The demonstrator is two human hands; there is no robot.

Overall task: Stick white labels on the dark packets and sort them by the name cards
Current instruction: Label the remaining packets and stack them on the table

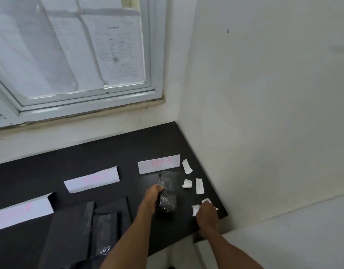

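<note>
Name cards (158, 164): pink writing, unreadable.
Left hand (150, 199): you grip the dark packet (168, 193).
Right hand (207, 214): at a white label (195, 209); pinch indeterminate.
Desk (128, 150): black, lower frame.

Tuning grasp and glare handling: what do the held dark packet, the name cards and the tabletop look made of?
Dark packet: thin glossy plastic film, probably; crinkled, with sharp highlights. Name cards: plain matte white paper, pink marker writing, one end lifted. Tabletop: black, matte, smooth; laminate or painted board, can't tell.
</note>
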